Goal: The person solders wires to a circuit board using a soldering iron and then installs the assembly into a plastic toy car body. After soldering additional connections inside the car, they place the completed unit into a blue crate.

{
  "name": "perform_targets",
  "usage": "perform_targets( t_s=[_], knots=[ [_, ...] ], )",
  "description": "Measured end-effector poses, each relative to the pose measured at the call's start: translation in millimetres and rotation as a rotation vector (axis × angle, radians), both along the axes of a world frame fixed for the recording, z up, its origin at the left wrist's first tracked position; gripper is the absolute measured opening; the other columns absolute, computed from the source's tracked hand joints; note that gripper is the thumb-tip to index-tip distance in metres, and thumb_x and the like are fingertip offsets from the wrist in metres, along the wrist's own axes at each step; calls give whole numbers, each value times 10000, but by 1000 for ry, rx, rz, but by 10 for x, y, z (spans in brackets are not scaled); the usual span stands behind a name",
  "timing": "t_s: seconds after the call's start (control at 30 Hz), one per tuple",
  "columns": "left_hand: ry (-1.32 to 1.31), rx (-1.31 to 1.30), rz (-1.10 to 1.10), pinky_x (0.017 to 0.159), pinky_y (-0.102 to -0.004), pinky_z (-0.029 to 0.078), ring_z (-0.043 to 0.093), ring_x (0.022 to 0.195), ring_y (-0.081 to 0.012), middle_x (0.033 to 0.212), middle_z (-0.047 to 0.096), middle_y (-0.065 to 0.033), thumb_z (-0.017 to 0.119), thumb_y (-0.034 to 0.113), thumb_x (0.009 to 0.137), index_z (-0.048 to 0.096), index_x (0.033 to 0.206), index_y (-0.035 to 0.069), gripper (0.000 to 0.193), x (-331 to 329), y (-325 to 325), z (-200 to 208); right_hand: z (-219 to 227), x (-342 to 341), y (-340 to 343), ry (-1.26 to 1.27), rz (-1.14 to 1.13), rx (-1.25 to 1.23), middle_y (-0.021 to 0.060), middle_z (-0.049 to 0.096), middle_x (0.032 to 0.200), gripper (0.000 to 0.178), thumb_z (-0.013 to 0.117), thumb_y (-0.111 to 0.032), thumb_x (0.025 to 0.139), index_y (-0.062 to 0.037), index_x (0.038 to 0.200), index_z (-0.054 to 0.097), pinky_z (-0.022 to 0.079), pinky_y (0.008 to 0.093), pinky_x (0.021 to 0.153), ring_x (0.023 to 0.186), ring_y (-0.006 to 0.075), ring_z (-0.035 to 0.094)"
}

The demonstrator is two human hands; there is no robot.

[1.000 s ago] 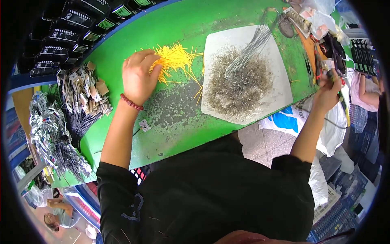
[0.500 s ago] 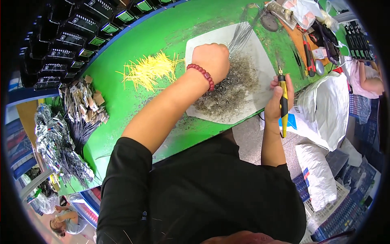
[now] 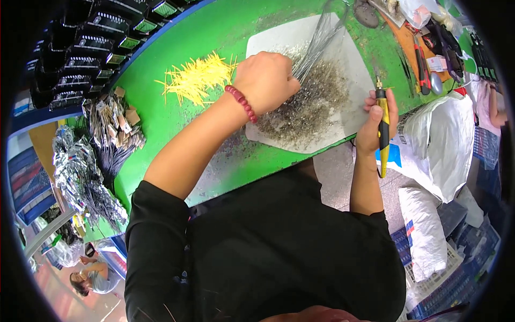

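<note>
Left hand [image 3: 266, 80]: we see it palm down over the white sheet [image 3: 351, 45], back of hand up, knuckles rounded, thumb lying along the right side. Left forearm runs diagonally in from lower left; red bead bracelet [image 3: 241, 103] at the wrist. Fingertips hidden under the hand, so we can't tell if this grip is together, apart or clamped on a wire.

Right hand [image 3: 369, 131]: near the bench's front edge, forearm almost upright in view, wrist fairly straight. We mark this grip as clamped on the yellow-black tool [image 3: 383, 131], a slim tapered pen shape, metal tip pointing away from the person, thumb along the barrel.

Grey wires [image 3: 319, 45]: thin, fairly straight bundle, lying slantwise on the sheet; lower end comes just beside the left thumb. Sheet is flat, smooth-edged, roughly angular, coated with dark gritty residue [image 3: 316, 115].

Left of the sheet we have short thin yellow sticks [image 3: 201, 78] in a loose, criss-crossed pile. Bench [image 3: 214, 27] is green, paint worn and scuffed. Far left: dark wire bundles with brown tags [image 3: 115, 115], then a crinkled silvery heap [image 3: 75, 166].
</note>
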State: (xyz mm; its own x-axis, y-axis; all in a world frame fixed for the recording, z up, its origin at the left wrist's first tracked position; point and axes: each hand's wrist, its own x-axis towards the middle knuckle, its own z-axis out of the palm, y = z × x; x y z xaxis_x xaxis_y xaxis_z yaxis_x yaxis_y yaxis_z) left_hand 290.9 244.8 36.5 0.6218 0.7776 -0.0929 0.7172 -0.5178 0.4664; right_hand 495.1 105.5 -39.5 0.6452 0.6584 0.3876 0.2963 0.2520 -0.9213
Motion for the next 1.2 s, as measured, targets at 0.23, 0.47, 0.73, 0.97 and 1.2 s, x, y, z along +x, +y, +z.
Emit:
perform_targets(
  t_s=[0.23,0.47,0.73,0.97,1.2],
  knots=[
    [-140,-170,76,707,-439,526,656,754,-338,781,679,-151,616,259,794,710,803,79,203,-367,-3,-89,-8,-23,53,-157,-23,-18,177,649,1005,570,523,-364,953,78,1304,443,495,291,699,798,184,613],
    [-420,-105,426,561,-254,449,534,584,-97,647,598,-76,624,116,868,653,847,-24,145,-1695,-370,-45,-96,85,-8,-33,25,26,200,642,934,531,484,-346,952,77,1272,467,496,294,685,745,195,605],
    [-266,242,485,737,-318,499,624,805,-221,858,657,-105,704,-1,733,667,907,8,178,-2735,-1216,-194,239,-466,-135,100,391,45,137,578,872,365,629,-253,811,44,1005,544,422,238,648,712,134,517],
    [-273,320,441,740,-367,425,584,827,-223,826,621,-13,744,108,683,675,801,117,136,-2632,-1379,-501,352,-1329,67,213,625,7,123,542,809,390,663,-258,783,1,1004,475,393,236,589,593,117,475],
    [-351,316,351,693,-353,406,567,757,-196,780,592,2,712,105,685,638,729,135,91,-2307,-1416,-568,314,-1567,5,198,739,-105,109,551,829,370,694,-248,798,-15,997,487,416,230,559,599,116,500]
  ],
)
